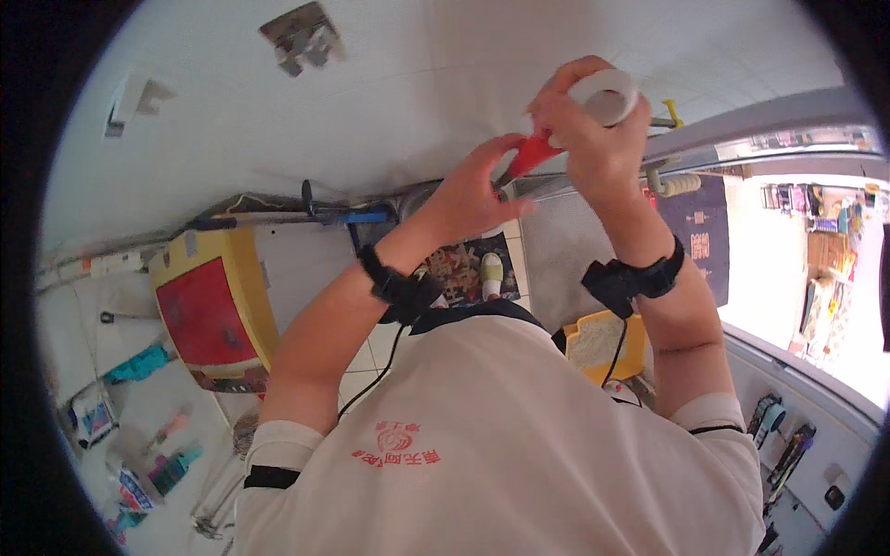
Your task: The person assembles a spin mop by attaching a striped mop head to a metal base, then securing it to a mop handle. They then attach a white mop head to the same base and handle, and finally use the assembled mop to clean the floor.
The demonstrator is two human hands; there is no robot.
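Both arms are raised in front of the white wall. My right hand is closed around a white ring-shaped roll, its round hole showing. Below its fingertips, a red tapering piece with a dark end slants toward my left hand; its exact kind is unclear, as is whether it joins the roll. My left hand has its thumb and fingers spread apart on either side of the dark end. Whether the left fingers touch the piece cannot be made out.
A metal bracket is fixed on the wall at upper left. A yellow and red box stands to the left, beside a blue-and-black pole. A paint roller hangs near the bright doorway at right. A yellow tray lies below.
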